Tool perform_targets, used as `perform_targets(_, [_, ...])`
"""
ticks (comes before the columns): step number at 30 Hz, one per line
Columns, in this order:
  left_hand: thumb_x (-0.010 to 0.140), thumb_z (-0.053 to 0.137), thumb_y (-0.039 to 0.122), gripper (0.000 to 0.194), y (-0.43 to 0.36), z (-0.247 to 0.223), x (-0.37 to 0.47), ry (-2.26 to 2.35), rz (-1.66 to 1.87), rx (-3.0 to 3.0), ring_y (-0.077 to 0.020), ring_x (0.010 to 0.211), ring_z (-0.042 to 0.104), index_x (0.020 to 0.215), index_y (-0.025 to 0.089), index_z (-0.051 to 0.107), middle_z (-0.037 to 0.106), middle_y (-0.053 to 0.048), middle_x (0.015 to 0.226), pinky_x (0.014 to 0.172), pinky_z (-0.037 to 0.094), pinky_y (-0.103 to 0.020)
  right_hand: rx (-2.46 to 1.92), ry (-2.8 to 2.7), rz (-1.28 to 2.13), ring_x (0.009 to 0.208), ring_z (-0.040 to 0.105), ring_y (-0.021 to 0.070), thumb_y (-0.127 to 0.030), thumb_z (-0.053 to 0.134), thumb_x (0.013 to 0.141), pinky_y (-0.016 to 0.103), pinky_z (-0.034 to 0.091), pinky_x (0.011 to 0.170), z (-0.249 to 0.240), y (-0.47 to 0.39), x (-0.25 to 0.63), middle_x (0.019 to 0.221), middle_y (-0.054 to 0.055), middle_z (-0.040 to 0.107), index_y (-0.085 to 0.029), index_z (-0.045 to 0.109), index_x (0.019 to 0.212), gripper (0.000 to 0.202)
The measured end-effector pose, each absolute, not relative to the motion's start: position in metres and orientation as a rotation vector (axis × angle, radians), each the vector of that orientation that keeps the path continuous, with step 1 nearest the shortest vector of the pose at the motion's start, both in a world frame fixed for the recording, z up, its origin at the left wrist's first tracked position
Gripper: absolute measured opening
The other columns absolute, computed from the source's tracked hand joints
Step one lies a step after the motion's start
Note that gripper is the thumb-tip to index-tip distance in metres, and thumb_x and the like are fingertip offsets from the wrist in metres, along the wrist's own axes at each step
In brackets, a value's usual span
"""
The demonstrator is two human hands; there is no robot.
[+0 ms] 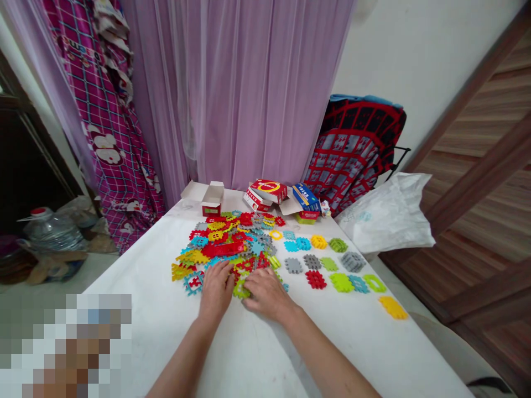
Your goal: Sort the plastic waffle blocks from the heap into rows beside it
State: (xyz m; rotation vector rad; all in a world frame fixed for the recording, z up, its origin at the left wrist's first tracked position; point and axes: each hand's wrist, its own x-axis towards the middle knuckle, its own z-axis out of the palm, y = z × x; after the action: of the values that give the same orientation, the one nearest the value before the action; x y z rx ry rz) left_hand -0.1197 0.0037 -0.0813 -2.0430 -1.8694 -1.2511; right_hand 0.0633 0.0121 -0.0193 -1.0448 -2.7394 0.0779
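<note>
Two hands reach into the near edge of a big, messy pile: the left hand [216, 284] is over some pieces with its fingers bent, and the right hand [265, 292] is beside a green piece [240, 288], its fingers bent too. I can't tell if either one is pinching anything. The pile of colorful pieces [219, 235] is in the middle of the white worktop [143, 315], with red, blue, yellow, green and gray all mixed up. To the right, some pieces are already set apart in loose rows, like the red piece [316, 279] and the gray stack [352, 262]. It looks like a good start, but most are left in the pile. Behind it are an open white box [213, 194], a red box [269, 190] and a blue box [306, 194].
</note>
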Motion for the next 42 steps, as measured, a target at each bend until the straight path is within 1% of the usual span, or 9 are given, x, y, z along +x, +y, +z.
perform_targets(3, [0.092, 0.048, 0.023, 0.027, 0.004, -0.081, -0.120, -1.864, -1.268, -2.035, -0.0267, 0.107, 0.064, 0.106, 0.021, 0.070, 0.073, -0.009, 0.114, 0.098, 0.049, -0.050, -1.049, -2.688, 0.062, 0.095, 0.059, 0.0194, -0.029, 0.058, 0.087, 0.034, 0.036, 0.088, -0.014, 0.017, 0.072, 0.092, 0.003, 0.073, -0.022, 0.070, 0.089, 0.013])
perform_targets(5, [0.093, 0.047, 0.026, 0.027, 0.004, -0.080, -0.121, -1.858, -1.276, -2.035, -0.0260, 0.106, 0.065, 0.106, 0.021, 0.070, 0.073, -0.010, 0.113, 0.096, 0.050, -0.049, -1.139, -2.533, 0.093, 0.092, 0.061, 0.0176, -0.025, 0.050, 0.091, 0.031, 0.038, 0.084, -0.011, 0.022, 0.084, 0.090, 0.003, 0.073, -0.022, 0.070, 0.088, 0.021])
perform_targets(9, [0.092, 0.048, 0.028, 0.027, 0.003, -0.079, -0.122, -1.853, -1.280, -2.036, -0.0275, 0.106, 0.065, 0.106, 0.022, 0.071, 0.073, -0.010, 0.113, 0.095, 0.050, -0.051, -1.572, -2.087, 0.276, 0.077, 0.063, 0.0158, -0.029, 0.035, 0.095, 0.025, 0.039, 0.067, -0.012, 0.032, 0.109, 0.082, 0.002, 0.073, -0.021, 0.070, 0.085, 0.037])
perform_targets(12, [0.091, 0.049, 0.028, 0.027, 0.004, -0.080, -0.122, -1.849, -1.274, -2.048, -0.0287, 0.107, 0.065, 0.105, 0.022, 0.071, 0.073, -0.011, 0.113, 0.095, 0.050, -0.052, -1.767, -1.982, 0.441, 0.073, 0.064, 0.0157, -0.029, 0.034, 0.095, 0.024, 0.039, 0.063, -0.016, 0.032, 0.121, 0.077, 0.002, 0.073, -0.021, 0.069, 0.080, 0.039])
perform_targets(18, [0.090, 0.049, 0.027, 0.028, 0.004, -0.080, -0.124, -1.835, -1.252, -2.072, -0.0295, 0.107, 0.065, 0.105, 0.022, 0.071, 0.073, -0.011, 0.114, 0.095, 0.049, -0.053, -1.967, -1.997, 0.113, 0.083, 0.066, 0.0190, -0.029, 0.039, 0.095, 0.026, 0.041, 0.070, -0.012, 0.018, 0.134, 0.092, 0.004, 0.074, -0.024, 0.071, 0.097, 0.033])
perform_targets(23, [0.090, 0.048, 0.028, 0.028, 0.004, -0.082, -0.126, -1.820, -1.229, -2.090, -0.0301, 0.108, 0.065, 0.106, 0.021, 0.070, 0.073, -0.011, 0.114, 0.094, 0.050, -0.054, -1.927, -2.025, 0.059, 0.093, 0.064, 0.0184, -0.035, 0.052, 0.091, 0.026, 0.042, 0.077, -0.015, 0.006, 0.124, 0.098, 0.003, 0.072, -0.024, 0.067, 0.099, 0.021])
perform_targets(27, [0.090, 0.049, 0.030, 0.028, 0.006, -0.085, -0.127, -1.828, -1.187, -2.094, -0.0301, 0.110, 0.064, 0.107, 0.023, 0.070, 0.073, -0.010, 0.114, 0.096, 0.048, -0.054, -1.918, -2.056, 0.004, 0.101, 0.060, 0.0230, -0.043, 0.063, 0.084, 0.030, 0.042, 0.083, -0.022, 0.003, 0.109, 0.101, 0.006, 0.070, -0.022, 0.065, 0.104, 0.029])
perform_targets(36, [0.090, 0.047, 0.030, 0.029, 0.005, -0.084, -0.127, -1.841, -1.169, -2.101, -0.0303, 0.112, 0.063, 0.108, 0.024, 0.070, 0.072, -0.010, 0.116, 0.097, 0.047, -0.056, -1.889, -2.055, 0.016, 0.098, 0.062, 0.0250, -0.037, 0.061, 0.083, 0.033, 0.044, 0.084, -0.027, 0.009, 0.111, 0.097, 0.008, 0.071, -0.021, 0.066, 0.104, 0.027])
perform_targets(42, [0.090, 0.048, 0.032, 0.030, 0.004, -0.082, -0.128, -1.851, -1.163, -2.110, -0.0298, 0.110, 0.064, 0.107, 0.024, 0.071, 0.072, -0.010, 0.115, 0.096, 0.049, -0.055, -1.750, -1.850, 0.063, 0.090, 0.066, 0.0217, -0.038, 0.059, 0.080, 0.032, 0.047, 0.082, -0.028, 0.023, 0.163, 0.097, 0.005, 0.073, -0.023, 0.066, 0.103, 0.029])
